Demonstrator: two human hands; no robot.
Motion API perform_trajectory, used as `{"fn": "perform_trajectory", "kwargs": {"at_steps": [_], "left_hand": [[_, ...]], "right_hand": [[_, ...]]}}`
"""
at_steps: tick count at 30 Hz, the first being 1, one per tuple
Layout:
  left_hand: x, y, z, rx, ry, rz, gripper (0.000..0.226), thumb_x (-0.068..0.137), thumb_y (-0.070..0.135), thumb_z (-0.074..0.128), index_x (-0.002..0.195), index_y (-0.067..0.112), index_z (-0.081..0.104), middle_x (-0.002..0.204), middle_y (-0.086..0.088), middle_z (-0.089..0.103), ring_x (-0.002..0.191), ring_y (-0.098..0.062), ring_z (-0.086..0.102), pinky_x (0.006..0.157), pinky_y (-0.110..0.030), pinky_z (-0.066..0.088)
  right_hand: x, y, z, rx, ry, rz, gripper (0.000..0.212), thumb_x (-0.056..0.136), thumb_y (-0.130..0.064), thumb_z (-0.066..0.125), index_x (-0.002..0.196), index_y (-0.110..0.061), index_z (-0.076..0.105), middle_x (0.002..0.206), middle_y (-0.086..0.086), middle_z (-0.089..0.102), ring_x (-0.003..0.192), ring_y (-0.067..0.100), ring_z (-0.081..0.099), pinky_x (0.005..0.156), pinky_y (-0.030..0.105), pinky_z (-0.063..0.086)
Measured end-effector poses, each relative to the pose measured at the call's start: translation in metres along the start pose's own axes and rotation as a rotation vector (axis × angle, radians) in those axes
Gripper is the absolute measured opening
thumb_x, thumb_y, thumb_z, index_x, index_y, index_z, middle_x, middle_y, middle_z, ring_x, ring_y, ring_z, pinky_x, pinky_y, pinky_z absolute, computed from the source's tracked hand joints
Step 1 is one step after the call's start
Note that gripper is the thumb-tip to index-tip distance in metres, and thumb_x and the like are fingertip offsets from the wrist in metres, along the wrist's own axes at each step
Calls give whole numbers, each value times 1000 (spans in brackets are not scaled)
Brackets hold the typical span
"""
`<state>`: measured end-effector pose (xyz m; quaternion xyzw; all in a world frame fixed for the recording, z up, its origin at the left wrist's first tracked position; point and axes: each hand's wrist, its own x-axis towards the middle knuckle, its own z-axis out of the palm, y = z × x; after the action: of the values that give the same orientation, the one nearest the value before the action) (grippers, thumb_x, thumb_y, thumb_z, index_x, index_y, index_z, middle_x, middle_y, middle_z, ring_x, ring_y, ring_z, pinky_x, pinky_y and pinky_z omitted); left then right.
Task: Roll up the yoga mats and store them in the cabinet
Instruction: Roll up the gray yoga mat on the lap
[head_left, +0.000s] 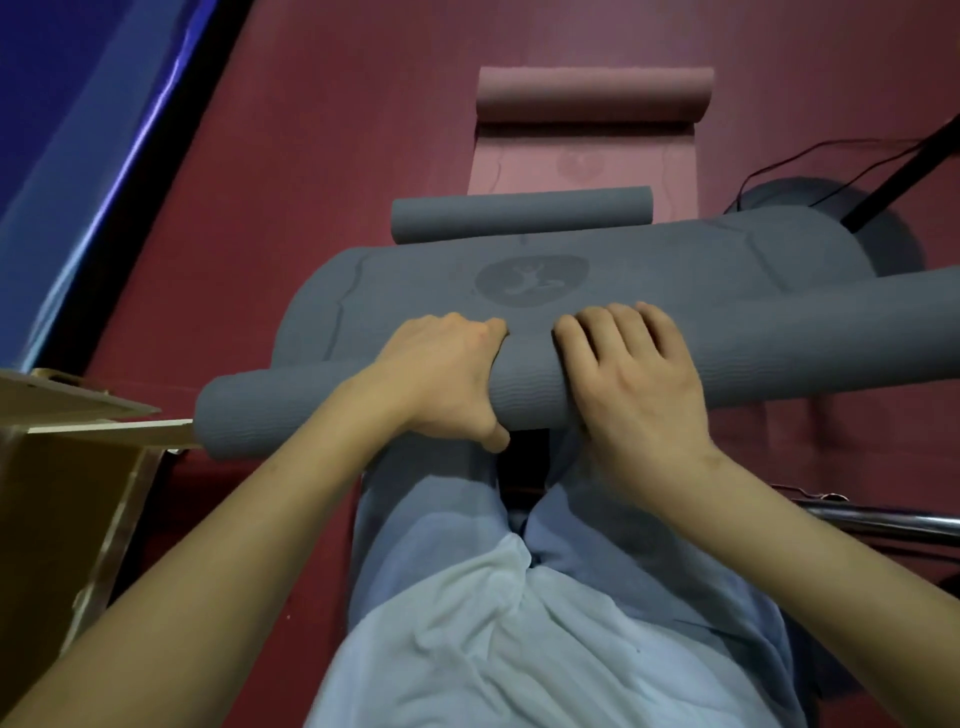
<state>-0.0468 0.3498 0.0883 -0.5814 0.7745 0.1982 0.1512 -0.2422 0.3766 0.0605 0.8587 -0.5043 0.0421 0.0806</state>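
A dim exercise or yoga room, seen from above by the person working on its floor. Dark red flooring runs wall to wall, with a grey yoga mat and a pink yoga mat laid out end to end, each partly rolled. A blue padded surface borders the left side. A wooden cabinet stands at left; a dark stand base with trailing cables sits at right.

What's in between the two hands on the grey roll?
Only a short bare stretch of the grey roll shows between the left hand and the right hand, seen in the head view. The hands don't touch.
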Motion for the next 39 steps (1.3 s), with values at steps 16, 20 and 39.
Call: {"fn": "perform_trajectory", "kwargs": {"at_steps": [16, 20, 39], "left_hand": [[-7, -27, -14, -143, 283, 108, 94, 61, 76, 70, 139, 31, 43, 129, 8, 63, 113, -20, 62, 89, -39, 52], [-4, -6, -9, 85, 227, -28, 126, 57, 83, 76, 154, 19, 28, 143, 0, 52, 128, -25, 52, 103, -37, 41], [50, -31, -39, 2, 46, -22, 85, 47, 59, 87, 119, 33, 49, 99, 10, 66, 89, -21, 63, 73, -37, 49]], "right_hand": [[112, 39, -39, 146, -814, -139, 85, 54, -36, 92, 123, -20, 46, 118, 3, 55, 112, 30, 59, 82, 38, 48], [136, 37, -37, 263, -1005, -88, 88, 45, -31, 95, 122, -18, 53, 117, 3, 61, 100, 32, 66, 81, 45, 60], [109, 31, -33, 69, -524, -129, 93, 57, -62, 86, 126, -21, 40, 122, 3, 52, 115, 27, 52, 98, 39, 38]]}}
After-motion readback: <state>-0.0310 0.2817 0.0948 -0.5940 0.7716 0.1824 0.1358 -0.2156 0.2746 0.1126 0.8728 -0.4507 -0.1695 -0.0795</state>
